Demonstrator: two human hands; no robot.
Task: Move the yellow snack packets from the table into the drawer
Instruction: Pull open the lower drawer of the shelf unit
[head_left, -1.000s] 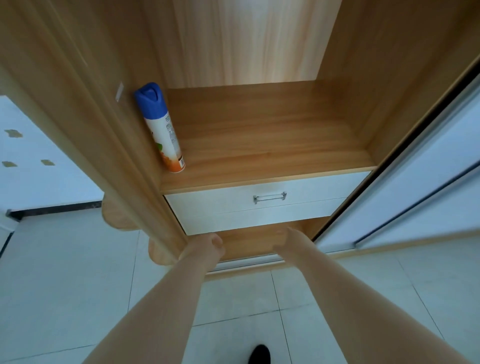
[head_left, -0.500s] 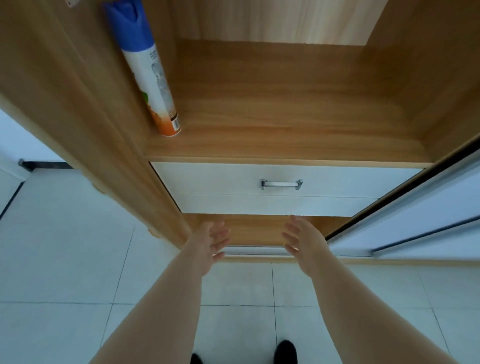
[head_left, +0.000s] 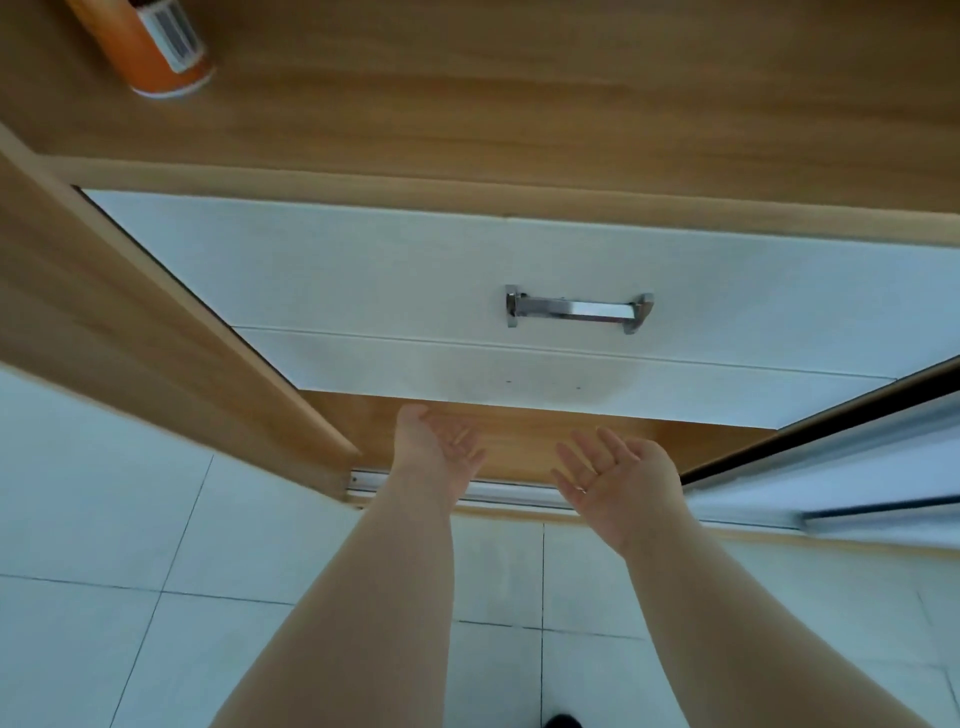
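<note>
A white drawer (head_left: 395, 291) with a chrome handle (head_left: 579, 309) fills the middle of the head view, and it is closed inside a wooden wardrobe. My left hand (head_left: 434, 449) and my right hand (head_left: 618, 475) are held out palms up just below the drawer's lower edge, side by side, fingers apart, holding nothing. They are below and slightly left of the handle and not touching the drawer. No yellow snack packets and no table are in view.
A wooden shelf (head_left: 519, 104) lies above the drawer, with the orange base of a spray can (head_left: 156, 52) on its left end. The wardrobe's side panel (head_left: 130, 322) runs down the left. A sliding door and its metal track (head_left: 831, 457) are on the right. White floor tiles lie below.
The view has moved in closer to the drawer and tilted down, so most of the spray can has left the frame. Both hands have turned from loosely curled to palms up, fingers spread.
</note>
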